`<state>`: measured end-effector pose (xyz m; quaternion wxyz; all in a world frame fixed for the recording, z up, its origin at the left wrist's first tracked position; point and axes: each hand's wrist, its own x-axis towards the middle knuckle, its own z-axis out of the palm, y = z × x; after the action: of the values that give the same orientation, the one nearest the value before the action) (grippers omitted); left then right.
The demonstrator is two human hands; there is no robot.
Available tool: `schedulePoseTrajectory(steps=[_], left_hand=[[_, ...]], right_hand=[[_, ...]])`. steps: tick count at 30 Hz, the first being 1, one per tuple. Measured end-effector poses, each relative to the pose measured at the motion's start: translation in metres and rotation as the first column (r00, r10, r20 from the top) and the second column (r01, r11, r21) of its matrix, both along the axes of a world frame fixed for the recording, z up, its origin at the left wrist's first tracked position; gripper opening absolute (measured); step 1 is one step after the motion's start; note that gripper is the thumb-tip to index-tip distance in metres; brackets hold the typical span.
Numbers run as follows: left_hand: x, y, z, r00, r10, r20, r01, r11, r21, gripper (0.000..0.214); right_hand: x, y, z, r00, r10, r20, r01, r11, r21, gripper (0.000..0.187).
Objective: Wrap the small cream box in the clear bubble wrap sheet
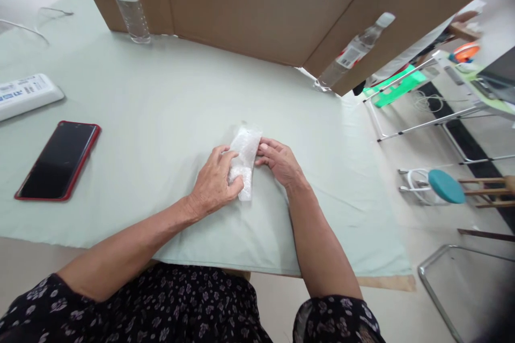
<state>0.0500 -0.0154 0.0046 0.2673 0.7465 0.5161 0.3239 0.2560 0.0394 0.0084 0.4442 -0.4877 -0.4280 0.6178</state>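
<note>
A strip of clear bubble wrap lies on the pale green cloth in front of me, its long side running away from my body. It looks folded or wrapped; whether anything is inside, I cannot tell. My left hand grips its left side, fingers curled at the edge and thumb resting on the near part. At the right edge is my right hand, its fingers loosely stretched and slightly apart, with the tips at or touching the wrap.
A red-cased phone and a white box-like device lie at left. A cardboard panel stands at the back, with one water bottle at its left and another bottle at its right. Beyond the table's right edge is a teal stool.
</note>
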Motion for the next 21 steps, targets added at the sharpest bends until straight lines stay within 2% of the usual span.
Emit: schedulePoseTrajectory(steps=[4, 7, 10, 15, 21], left_hand=[[0.001, 0.000, -0.004, 0.999, -0.005, -0.037, 0.011, 0.986, 0.164, 0.031], [0.002, -0.001, -0.004, 0.998, -0.034, -0.047, 0.043, 0.974, 0.222, 0.024], [0.002, -0.001, -0.003, 0.995, -0.078, -0.063, 0.089, 0.974, 0.210, 0.030], [0.002, -0.001, -0.002, 0.985, -0.158, -0.069, 0.168, 0.966, 0.197, 0.047], [0.001, -0.002, 0.000, 0.975, -0.215, -0.064, 0.223, 0.960, 0.171, 0.047]], right_hand=[[0.000, 0.000, -0.005, 0.998, -0.002, 0.057, 0.001, 1.000, 0.017, 0.040], [0.001, 0.000, -0.009, 0.999, -0.044, 0.009, 0.043, 0.998, 0.041, 0.031], [0.003, 0.000, -0.009, 0.997, -0.056, -0.054, 0.057, 0.998, 0.014, 0.030], [0.002, -0.003, -0.002, 1.000, 0.006, -0.005, -0.006, 1.000, -0.003, 0.042], [-0.001, -0.006, 0.002, 1.000, 0.005, 0.022, -0.005, 1.000, 0.006, 0.041]])
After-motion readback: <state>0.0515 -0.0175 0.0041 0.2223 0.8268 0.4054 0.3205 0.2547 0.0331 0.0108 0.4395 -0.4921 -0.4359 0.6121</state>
